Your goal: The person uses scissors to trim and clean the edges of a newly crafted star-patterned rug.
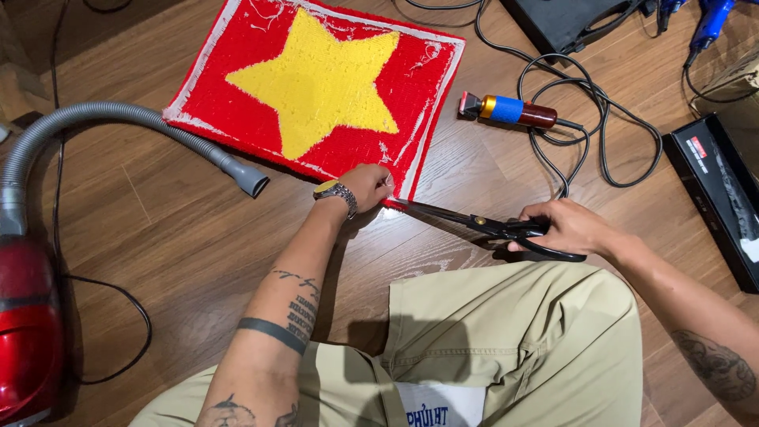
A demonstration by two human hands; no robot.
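Note:
A red tufted rug (pixel 261 71) with a yellow star (pixel 320 79) lies flat on the wooden floor. My left hand (pixel 368 186), with a wristwatch on the wrist, grips the rug's near right corner. In my right hand (pixel 565 225) are black scissors (pixel 474 223), held low over the floor. Their blades point left, and the tips meet the rug's edge right beside my left hand. My knees in beige shorts fill the bottom of the view.
A red vacuum cleaner (pixel 28 324) with a grey hose (pixel 158 126) lies at the left. An electric trimmer (pixel 510 111) with a black cable (pixel 601 134) rests right of the rug. Black boxes (pixel 715 194) sit at the right and top right.

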